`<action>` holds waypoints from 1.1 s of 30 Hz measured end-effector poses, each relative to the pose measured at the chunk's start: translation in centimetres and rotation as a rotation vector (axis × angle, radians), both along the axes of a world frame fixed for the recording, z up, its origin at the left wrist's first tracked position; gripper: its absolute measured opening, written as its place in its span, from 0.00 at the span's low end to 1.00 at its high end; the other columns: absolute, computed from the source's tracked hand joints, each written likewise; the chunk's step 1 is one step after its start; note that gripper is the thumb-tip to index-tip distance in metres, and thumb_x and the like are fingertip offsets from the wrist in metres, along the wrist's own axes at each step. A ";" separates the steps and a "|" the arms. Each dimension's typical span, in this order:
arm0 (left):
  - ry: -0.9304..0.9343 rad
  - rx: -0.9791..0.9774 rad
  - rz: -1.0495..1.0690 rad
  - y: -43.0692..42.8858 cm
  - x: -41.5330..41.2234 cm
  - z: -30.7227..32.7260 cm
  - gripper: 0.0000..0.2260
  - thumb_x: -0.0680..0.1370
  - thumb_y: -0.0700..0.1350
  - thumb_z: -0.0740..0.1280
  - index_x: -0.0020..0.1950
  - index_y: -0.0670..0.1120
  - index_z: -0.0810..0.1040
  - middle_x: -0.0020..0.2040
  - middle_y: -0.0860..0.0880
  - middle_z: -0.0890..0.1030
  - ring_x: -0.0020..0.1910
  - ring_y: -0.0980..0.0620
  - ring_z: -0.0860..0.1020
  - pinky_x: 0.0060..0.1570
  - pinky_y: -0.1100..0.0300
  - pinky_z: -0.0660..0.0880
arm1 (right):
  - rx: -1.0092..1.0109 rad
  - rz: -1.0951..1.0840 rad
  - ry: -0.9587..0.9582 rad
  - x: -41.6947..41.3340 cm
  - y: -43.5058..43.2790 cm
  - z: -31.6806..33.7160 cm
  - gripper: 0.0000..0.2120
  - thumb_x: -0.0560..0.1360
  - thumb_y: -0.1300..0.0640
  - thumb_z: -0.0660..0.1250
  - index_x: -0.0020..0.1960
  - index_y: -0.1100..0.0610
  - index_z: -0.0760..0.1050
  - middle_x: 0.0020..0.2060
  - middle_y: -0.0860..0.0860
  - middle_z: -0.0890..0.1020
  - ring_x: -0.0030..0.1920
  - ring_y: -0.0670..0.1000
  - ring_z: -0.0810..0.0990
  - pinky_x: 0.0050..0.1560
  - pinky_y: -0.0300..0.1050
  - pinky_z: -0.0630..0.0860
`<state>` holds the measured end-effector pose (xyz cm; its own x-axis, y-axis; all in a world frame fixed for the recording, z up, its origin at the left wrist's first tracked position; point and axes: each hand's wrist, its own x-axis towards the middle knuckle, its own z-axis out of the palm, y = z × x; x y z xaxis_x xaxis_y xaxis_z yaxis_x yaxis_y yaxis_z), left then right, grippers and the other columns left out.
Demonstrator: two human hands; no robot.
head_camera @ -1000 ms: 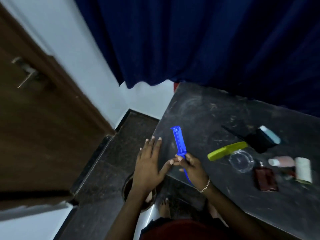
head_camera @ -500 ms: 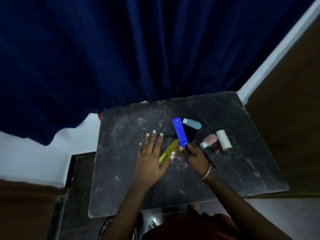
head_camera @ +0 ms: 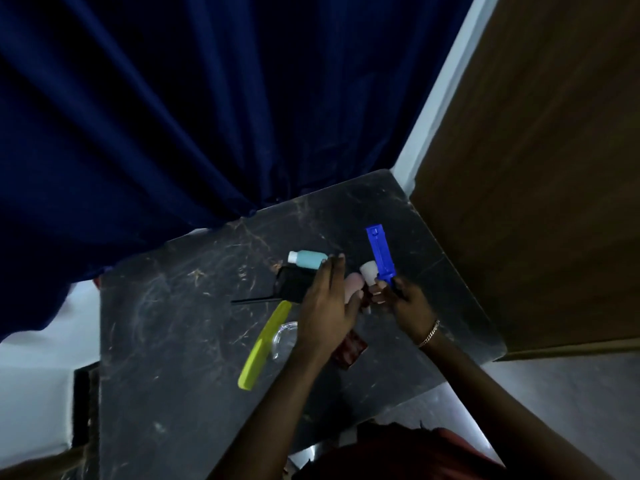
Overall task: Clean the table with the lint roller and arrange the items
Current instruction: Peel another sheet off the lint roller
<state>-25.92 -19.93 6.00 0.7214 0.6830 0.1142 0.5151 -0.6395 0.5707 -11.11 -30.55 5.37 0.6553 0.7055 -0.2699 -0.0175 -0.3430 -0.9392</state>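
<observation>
My right hand (head_camera: 403,301) grips the lower end of the blue lint roller handle (head_camera: 380,252), which points up and away over the dark table (head_camera: 166,327). My left hand (head_camera: 327,303) hovers flat with fingers apart over the items, partly covering a pink bottle (head_camera: 354,284) and a white roll (head_camera: 368,271). A teal bottle (head_camera: 306,258) lies by a black box (head_camera: 292,284). A yellow-green comb (head_camera: 265,344), a clear glass dish (head_camera: 284,337) and a dark red wallet (head_camera: 349,349) lie nearer me.
A dark blue curtain (head_camera: 173,98) hangs behind the table. A brown wooden panel (head_camera: 536,168) stands close on the right. A thin black stick (head_camera: 254,300) lies left of the black box. The table's left half is scratched and dusty.
The view has swung from the table's left edge to its right part. Both hands have moved right over the cluster of items, the right hand still holding the blue lint roller handle.
</observation>
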 end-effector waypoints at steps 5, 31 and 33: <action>0.080 -0.087 -0.028 -1.5 6.1 -2.6 0.33 0.81 0.51 0.68 0.82 0.43 0.60 0.81 0.42 0.65 0.79 0.44 0.66 0.74 0.50 0.70 | -0.071 -0.041 0.034 4.1 -2.3 -1.4 0.04 0.77 0.56 0.67 0.48 0.53 0.80 0.43 0.54 0.85 0.46 0.55 0.84 0.51 0.55 0.79; 0.198 -0.522 0.484 -3.3 15.8 -5.2 0.29 0.79 0.52 0.72 0.72 0.37 0.67 0.63 0.36 0.80 0.62 0.37 0.79 0.60 0.48 0.75 | -0.072 -0.096 0.232 8.3 -5.4 -3.2 0.05 0.79 0.61 0.64 0.52 0.57 0.78 0.41 0.52 0.85 0.36 0.47 0.82 0.35 0.36 0.76; 0.087 -0.581 0.533 -3.3 15.8 -4.8 0.28 0.76 0.52 0.75 0.68 0.38 0.71 0.62 0.37 0.81 0.62 0.37 0.79 0.59 0.48 0.74 | -0.053 -0.129 0.261 8.6 -5.2 -2.8 0.05 0.80 0.63 0.63 0.52 0.58 0.77 0.37 0.50 0.85 0.34 0.45 0.80 0.34 0.36 0.76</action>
